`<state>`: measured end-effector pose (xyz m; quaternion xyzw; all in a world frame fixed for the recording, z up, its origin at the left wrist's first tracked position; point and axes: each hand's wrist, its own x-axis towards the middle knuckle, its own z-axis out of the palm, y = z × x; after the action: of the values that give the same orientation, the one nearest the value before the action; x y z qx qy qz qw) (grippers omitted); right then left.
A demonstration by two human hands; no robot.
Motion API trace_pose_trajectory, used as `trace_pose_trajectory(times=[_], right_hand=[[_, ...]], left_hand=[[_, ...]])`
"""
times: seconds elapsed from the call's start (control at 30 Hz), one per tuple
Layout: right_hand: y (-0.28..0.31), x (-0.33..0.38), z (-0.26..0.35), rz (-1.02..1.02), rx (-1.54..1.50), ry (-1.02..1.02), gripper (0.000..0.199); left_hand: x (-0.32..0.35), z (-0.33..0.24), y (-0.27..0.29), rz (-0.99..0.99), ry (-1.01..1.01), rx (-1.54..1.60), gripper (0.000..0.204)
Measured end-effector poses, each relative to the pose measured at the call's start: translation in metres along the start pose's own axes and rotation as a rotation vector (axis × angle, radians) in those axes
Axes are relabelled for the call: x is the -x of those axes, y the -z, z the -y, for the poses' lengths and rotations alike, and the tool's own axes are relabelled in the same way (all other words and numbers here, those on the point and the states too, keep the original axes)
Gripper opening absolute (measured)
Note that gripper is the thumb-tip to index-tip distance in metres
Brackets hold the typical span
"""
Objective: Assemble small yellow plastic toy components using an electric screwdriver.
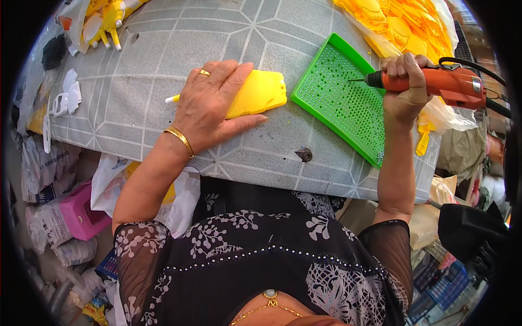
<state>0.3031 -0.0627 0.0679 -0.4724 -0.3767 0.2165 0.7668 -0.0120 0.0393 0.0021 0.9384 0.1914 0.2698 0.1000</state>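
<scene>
Under my left hand [215, 100] is a yellow plastic housing [262, 93], gripped between the thumb and fingers at the tabletop. A thin yellow stem with a white tip [172, 99] sticks out on the hand's left side. My right hand [405, 89] is wrapped round an orange electric screwdriver [454, 86], held level with its thin bit pointing left. That bit hangs over a green tray [333, 111], whose floor is dotted with rows of small holes. Some dots look like small metal screws, too tiny to tell for sure.
A small dark cone-shaped piece [304, 154] lies near the table's front edge. Bags of yellow parts [405, 24] stand at the back right, with more yellow pieces [103, 22] at the back left. White plastic parts [68, 98] lie at left. A black cable [478, 65] trails from the screwdriver.
</scene>
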Motion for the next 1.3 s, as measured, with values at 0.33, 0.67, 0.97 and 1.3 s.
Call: trace_pose_trajectory(times=[0.33, 0.67, 0.97, 1.3], right_hand=[[-0.002, 0.0, -0.001, 0.053, 0.018, 0.002, 0.025], [-0.024, -0.006, 0.051, 0.208, -0.174, -0.116, 0.023], [-0.084, 0.016, 0.031, 0.411, -0.309, -0.155, 0.024], [-0.095, 0.024, 0.018, 0.484, -0.277, -0.167, 0.02]], left_hand=[[-0.002, 0.0, 0.0, -0.001, -0.002, 0.003, 0.081], [-0.002, -0.001, 0.001, 0.014, 0.034, 0.039, 0.075], [0.003, 0.002, -0.003, -0.017, 0.018, 0.025, 0.078], [0.003, 0.004, -0.005, -0.083, -0.029, -0.011, 0.075]])
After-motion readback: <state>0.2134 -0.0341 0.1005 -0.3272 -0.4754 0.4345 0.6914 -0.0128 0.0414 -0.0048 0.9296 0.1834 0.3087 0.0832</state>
